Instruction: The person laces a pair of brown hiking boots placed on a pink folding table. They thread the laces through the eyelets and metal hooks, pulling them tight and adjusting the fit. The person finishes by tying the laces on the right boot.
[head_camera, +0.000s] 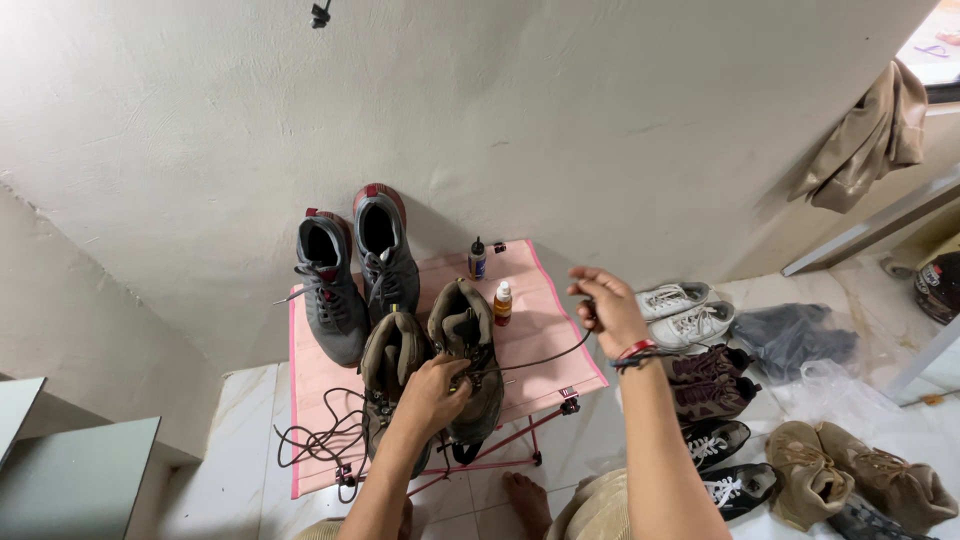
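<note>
Nearest me, my left hand (432, 395) is closed down on the top of the right-hand brown boot (470, 355), grip clamped at the lace area where the black lace (545, 358) leaves it. That boot stands near the front edge of the small pink folding desk (545, 300), its long axis running front to back, toe toward me. Its mate, the other brown boot (390, 370), stands just beside it on the left, touching or nearly so.

From the left hand the lace runs up and to the right to my right hand (607, 312), which is raised off the desk's right edge with its fingers pinched shut on the lace's far end. So the lace lies slantwise between the two hands, fairly taut, and the boot lies left of and below the right hand. The left hand is the nearer to the boot.

A loose dark cord (320, 440) lies coiled at the front left corner. Further back, a small orange bottle (503, 302) and a dark bottle (478, 258) stand toward the rear edge, and a grey pair of sneakers (350, 270) sits at the rear left corner against the wall. On the floor to the right lie more shoes, among them a white pair (685, 312).
</note>
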